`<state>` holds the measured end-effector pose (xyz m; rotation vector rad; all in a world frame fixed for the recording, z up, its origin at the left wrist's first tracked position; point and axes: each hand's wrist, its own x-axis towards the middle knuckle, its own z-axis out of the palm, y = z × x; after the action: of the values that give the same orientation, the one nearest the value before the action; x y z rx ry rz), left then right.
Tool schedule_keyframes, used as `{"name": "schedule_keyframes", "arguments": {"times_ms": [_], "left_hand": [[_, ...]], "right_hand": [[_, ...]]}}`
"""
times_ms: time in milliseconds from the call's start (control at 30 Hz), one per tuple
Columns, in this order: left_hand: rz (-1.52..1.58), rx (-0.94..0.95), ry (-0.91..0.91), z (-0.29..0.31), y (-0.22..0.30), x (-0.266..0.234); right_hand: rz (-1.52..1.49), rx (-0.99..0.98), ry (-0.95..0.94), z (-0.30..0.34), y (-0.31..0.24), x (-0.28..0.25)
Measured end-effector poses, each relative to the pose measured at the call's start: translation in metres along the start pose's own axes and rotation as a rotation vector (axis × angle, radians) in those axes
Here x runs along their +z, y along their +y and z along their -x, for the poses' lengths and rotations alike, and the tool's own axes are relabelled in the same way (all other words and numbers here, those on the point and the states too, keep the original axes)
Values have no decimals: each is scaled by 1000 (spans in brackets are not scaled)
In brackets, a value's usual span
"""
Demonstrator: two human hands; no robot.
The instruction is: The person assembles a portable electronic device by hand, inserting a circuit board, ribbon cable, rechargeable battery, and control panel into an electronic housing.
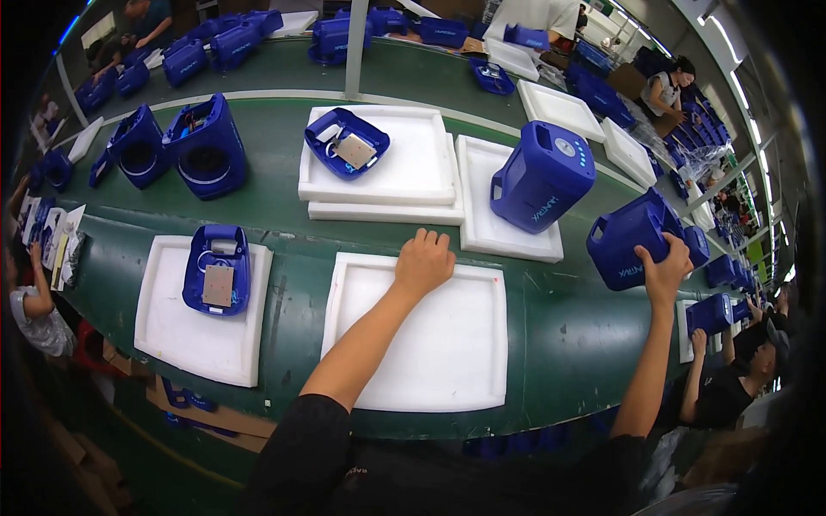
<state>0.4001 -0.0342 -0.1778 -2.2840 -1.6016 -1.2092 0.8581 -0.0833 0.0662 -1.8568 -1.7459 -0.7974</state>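
Right hand (pixel 667 268) has a boxy blue plastic housing (pixel 621 245) gripped, right side of the long green bench (pixel 559 344). Probably stiff, hefty; I'd grab its side handle (pixel 595 234). Left hand (pixel 426 260): curled, can't tell if gripping.

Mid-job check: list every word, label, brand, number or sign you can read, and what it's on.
I can't copy wording or brands, only place them.
Standing blue case on a foam tray: light-blue lettering, low on its side.
Held blue case, in the right hand: light-blue lettering, low on its side.
Far blue case: pale lettering, too small to read.
Black shirt: pale marks, too small to read.
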Motion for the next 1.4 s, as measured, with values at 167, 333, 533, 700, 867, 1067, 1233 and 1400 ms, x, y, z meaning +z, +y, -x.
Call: {"name": "schedule_keyframes", "arguments": {"times_ms": [167, 333, 533, 700, 867, 1067, 1233, 1400], "left_hand": [[166, -42, -24, -8, 3, -8], [564, -196, 111, -27, -26, -19], [356, -69, 192, -79, -95, -74], [-214, -109, 30, -113, -187, -118], [-409, -146, -349, -131, -245, -130], [-490, -38, -422, -150, -299, -127], [-437, 195, -409, -163, -265, -172], [-1, 203, -300, -146, -215, -255]], "right_hand": [[-29, 30, 72, 49, -62, -116], [-312, -205, 70, 88, -150, -173], [-513, -316, -24, 141, -247, -166], [-626, -406, -127, 163, -313, -149], [-632, -522, -192, 186, -355, -135], [-643, -476, -223, 185, -367, -136], [-652, -468, -223, 183, -371, -136], [-708, -447, -269, 174, -360, -136]]}}
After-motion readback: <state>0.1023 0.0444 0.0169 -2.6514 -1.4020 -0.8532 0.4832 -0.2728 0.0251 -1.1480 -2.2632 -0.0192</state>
